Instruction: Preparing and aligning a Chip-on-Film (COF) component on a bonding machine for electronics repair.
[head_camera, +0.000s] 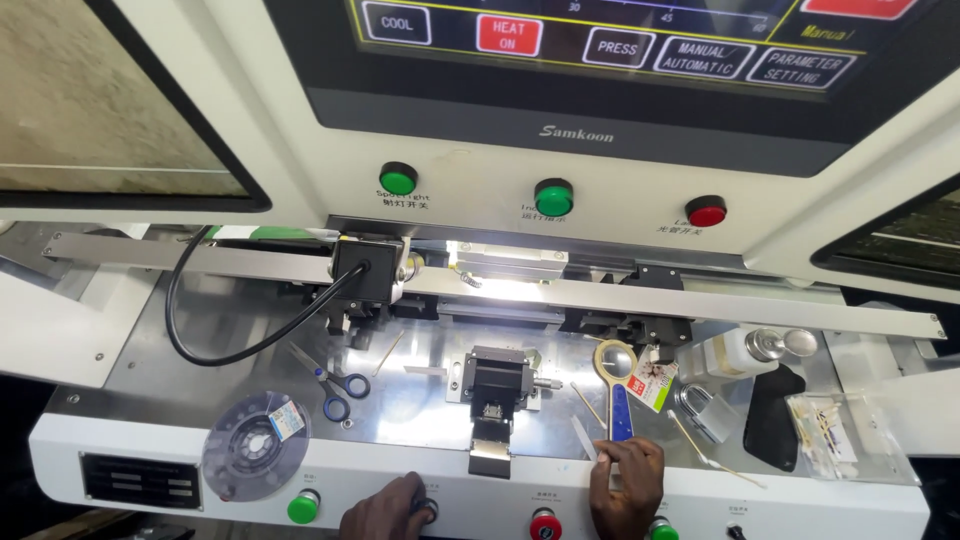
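The left hand (385, 508) rests at the near edge of the white front panel (130, 440), fingers curled over a small dark round button (428, 510) and pressing or gripping it (which of the two cannot be told). The button is a stiff, fixed control, likely best taken by a fingertip on its cap. The right hand (625, 487) lies to the right, fingertips flat on the polished steel work plate (180, 380), touching a thin white strip (584, 438); it grasps nothing. The strip looks light, flimsy and easily bent, best pinched at one end. Just beyond it lies a magnifying glass with yellow rim and blue handle (617, 385). Between the hands stands a small black metal clamp fixture (496, 395). Farther left are blue-handled scissors (335, 385) and a grey tape reel (255, 445); farther right, a padlock (705, 412) and a clear bag of cotton swabs (835, 425).
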